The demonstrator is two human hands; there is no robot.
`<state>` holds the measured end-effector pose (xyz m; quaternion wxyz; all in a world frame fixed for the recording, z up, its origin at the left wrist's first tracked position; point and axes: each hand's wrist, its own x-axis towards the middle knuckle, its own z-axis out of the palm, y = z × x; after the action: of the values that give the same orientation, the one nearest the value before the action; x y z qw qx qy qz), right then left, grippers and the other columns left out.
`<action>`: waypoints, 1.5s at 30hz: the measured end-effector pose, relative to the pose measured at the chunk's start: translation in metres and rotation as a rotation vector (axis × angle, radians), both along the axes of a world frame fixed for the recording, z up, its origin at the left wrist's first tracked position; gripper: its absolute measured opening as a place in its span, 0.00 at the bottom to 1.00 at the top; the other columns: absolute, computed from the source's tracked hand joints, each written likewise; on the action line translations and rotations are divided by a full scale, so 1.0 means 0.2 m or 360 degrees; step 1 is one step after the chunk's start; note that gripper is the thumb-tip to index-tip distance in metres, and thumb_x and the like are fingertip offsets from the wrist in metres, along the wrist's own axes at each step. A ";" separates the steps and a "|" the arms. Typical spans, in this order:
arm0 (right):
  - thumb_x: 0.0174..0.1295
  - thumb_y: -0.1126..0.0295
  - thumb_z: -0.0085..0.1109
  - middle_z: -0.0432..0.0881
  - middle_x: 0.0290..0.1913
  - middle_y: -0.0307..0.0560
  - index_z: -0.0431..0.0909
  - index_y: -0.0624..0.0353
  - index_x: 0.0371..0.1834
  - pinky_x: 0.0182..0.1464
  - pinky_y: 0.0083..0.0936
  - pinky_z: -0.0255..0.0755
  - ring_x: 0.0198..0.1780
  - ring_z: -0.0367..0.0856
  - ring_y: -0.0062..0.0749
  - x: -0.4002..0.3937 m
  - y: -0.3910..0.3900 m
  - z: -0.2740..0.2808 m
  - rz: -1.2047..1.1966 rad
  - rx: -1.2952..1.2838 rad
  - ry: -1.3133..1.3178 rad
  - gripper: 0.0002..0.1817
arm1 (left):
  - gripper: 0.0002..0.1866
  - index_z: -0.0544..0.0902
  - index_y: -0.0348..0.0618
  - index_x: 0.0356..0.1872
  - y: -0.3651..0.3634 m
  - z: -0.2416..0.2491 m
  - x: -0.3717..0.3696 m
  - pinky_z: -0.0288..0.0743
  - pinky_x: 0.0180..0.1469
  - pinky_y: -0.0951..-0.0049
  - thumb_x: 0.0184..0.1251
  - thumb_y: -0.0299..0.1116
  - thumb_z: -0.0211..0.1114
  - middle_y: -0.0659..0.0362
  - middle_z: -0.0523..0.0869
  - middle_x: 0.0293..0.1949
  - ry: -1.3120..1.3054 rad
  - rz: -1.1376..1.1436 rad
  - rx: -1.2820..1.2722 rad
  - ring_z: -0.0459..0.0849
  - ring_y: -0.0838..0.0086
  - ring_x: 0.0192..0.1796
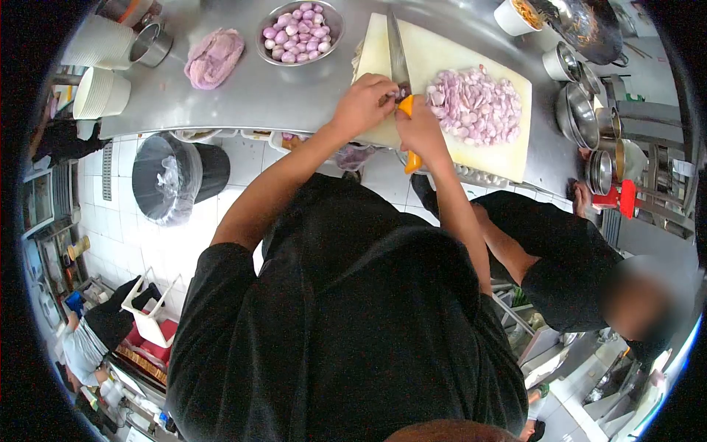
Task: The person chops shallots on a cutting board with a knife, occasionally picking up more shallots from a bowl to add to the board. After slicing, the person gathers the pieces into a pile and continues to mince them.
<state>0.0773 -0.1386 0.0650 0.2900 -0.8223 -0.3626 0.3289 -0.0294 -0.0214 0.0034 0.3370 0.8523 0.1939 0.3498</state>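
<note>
**Orange-handled steel knife [398,53] in right hand [421,129], small purple shallot piece [402,92] at left hand [362,104]**

My right hand is closed firmly around the handle, and the blade points away from my body, over the pale yellow rectangular cutting board [434,46]. I think this grip is for good control of the edge. My left hand is bent, with its fingers gathered on the shallot piece beside the blade, probably to keep it from rolling. If it holds one piece or several, I cannot tell.

The heap of pale purple cut shallots [477,107] lies on the board, to the right of my hands, maybe so that the cutting place stays free. The round steel bowl [338,29] of whole peeled shallots [296,33] stands on the grey metal counter [254,92], left of the board, which seems easy for the left hand to reach. Farther left lies a crumpled pink bundle [213,59]; its material I cannot tell. At my right, another person in black clothes [563,239] is near the counter.
</note>
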 end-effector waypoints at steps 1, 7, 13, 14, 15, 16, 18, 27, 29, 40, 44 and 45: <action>0.68 0.66 0.53 0.83 0.32 0.70 0.66 0.68 0.53 0.38 0.50 0.79 0.30 0.86 0.60 0.00 -0.01 0.02 -0.0018 0.0007 0.0068 0.18 | 0.11 0.88 0.42 0.42 -0.01 0.01 0.00 0.80 0.51 0.63 0.57 0.25 0.68 0.56 0.86 0.45 0.0021 -0.0002 0.0066 0.84 0.59 0.48; 0.69 0.64 0.53 0.84 0.30 0.67 0.66 0.66 0.54 0.38 0.50 0.79 0.30 0.86 0.60 0.03 -0.12 0.00 -0.0075 -0.0051 -0.0103 0.18 | 0.14 0.88 0.42 0.45 0.00 0.01 0.04 0.79 0.53 0.64 0.55 0.25 0.68 0.56 0.84 0.42 0.0095 -0.0088 0.0152 0.83 0.60 0.49; 0.68 0.64 0.54 0.83 0.37 0.75 0.66 0.66 0.55 0.46 0.58 0.75 0.41 0.84 0.70 0.04 -0.16 0.00 0.0020 0.0007 -0.0347 0.19 | 0.12 0.89 0.41 0.44 0.00 0.04 0.04 0.79 0.54 0.63 0.58 0.27 0.69 0.53 0.86 0.45 0.0054 -0.0030 0.0098 0.84 0.59 0.50; 0.68 0.64 0.54 0.83 0.38 0.75 0.66 0.66 0.54 0.47 0.58 0.75 0.42 0.83 0.71 0.04 -0.16 0.01 0.0034 0.0020 -0.0364 0.19 | 0.11 0.89 0.41 0.43 0.01 0.03 0.03 0.79 0.55 0.62 0.59 0.28 0.69 0.53 0.86 0.45 0.0008 0.0018 0.0067 0.84 0.58 0.50; 0.68 0.64 0.54 0.83 0.39 0.76 0.66 0.66 0.54 0.48 0.59 0.74 0.44 0.82 0.73 0.03 -0.16 0.03 0.0050 0.0031 -0.0378 0.19 | 0.10 0.89 0.40 0.43 0.01 0.02 0.03 0.79 0.54 0.62 0.60 0.29 0.70 0.53 0.87 0.44 0.0013 0.0026 0.0022 0.85 0.58 0.50; 0.68 0.64 0.54 0.82 0.40 0.77 0.66 0.66 0.54 0.50 0.59 0.73 0.45 0.81 0.74 0.02 -0.16 0.05 0.0069 0.0039 -0.0393 0.19 | 0.09 0.89 0.40 0.42 0.02 0.02 0.02 0.79 0.54 0.62 0.61 0.30 0.70 0.53 0.87 0.44 0.0018 0.0036 -0.0025 0.85 0.58 0.49; 0.69 0.64 0.54 0.82 0.41 0.76 0.66 0.67 0.54 0.51 0.58 0.73 0.46 0.81 0.74 0.01 -0.15 0.08 0.0085 0.0029 -0.0391 0.19 | 0.09 0.88 0.39 0.41 0.01 0.01 0.02 0.79 0.53 0.62 0.62 0.31 0.71 0.53 0.88 0.42 0.0019 0.0047 -0.0082 0.86 0.57 0.48; 0.69 0.65 0.53 0.82 0.41 0.78 0.67 0.72 0.51 0.54 0.58 0.71 0.48 0.81 0.73 -0.01 -0.09 0.20 0.0163 -0.0177 -0.0230 0.19 | 0.07 0.88 0.40 0.38 0.00 0.02 0.01 0.80 0.50 0.61 0.61 0.30 0.71 0.54 0.88 0.40 -0.0018 0.0084 -0.0070 0.86 0.57 0.45; 0.69 0.66 0.53 0.82 0.40 0.77 0.67 0.72 0.51 0.52 0.58 0.72 0.46 0.81 0.72 -0.02 -0.08 0.24 0.0127 -0.0197 -0.0171 0.18 | 0.07 0.88 0.40 0.38 0.00 0.01 0.02 0.80 0.50 0.61 0.60 0.30 0.71 0.54 0.88 0.40 -0.0024 0.0094 -0.0069 0.86 0.57 0.45; 0.68 0.69 0.52 0.82 0.34 0.73 0.66 0.71 0.49 0.41 0.54 0.78 0.33 0.84 0.66 -0.07 -0.01 0.35 0.0038 -0.0338 -0.0010 0.15 | 0.05 0.89 0.39 0.36 0.00 -0.02 0.01 0.80 0.50 0.60 0.60 0.27 0.69 0.53 0.87 0.38 -0.0041 0.0099 -0.0017 0.84 0.55 0.45; 0.67 0.69 0.52 0.82 0.34 0.74 0.66 0.71 0.49 0.44 0.55 0.77 0.36 0.84 0.69 -0.03 -0.01 0.01 0.0192 0.0022 -0.0568 0.16 | 0.05 0.89 0.39 0.35 0.00 -0.02 0.03 0.79 0.51 0.59 0.59 0.24 0.68 0.53 0.87 0.38 -0.0104 0.0112 -0.0012 0.84 0.55 0.45; 0.67 0.69 0.53 0.82 0.34 0.75 0.66 0.71 0.49 0.45 0.56 0.77 0.37 0.84 0.69 0.02 -0.01 0.02 0.0195 -0.0028 -0.0443 0.16 | 0.05 0.88 0.39 0.35 0.02 -0.02 0.02 0.79 0.51 0.59 0.58 0.24 0.68 0.53 0.87 0.38 -0.0095 0.0111 -0.0003 0.84 0.55 0.45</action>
<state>0.0804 -0.1404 0.0687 0.2091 -0.8389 -0.4459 0.2319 -0.0249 -0.0182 -0.0007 0.3311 0.8339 0.2137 0.3865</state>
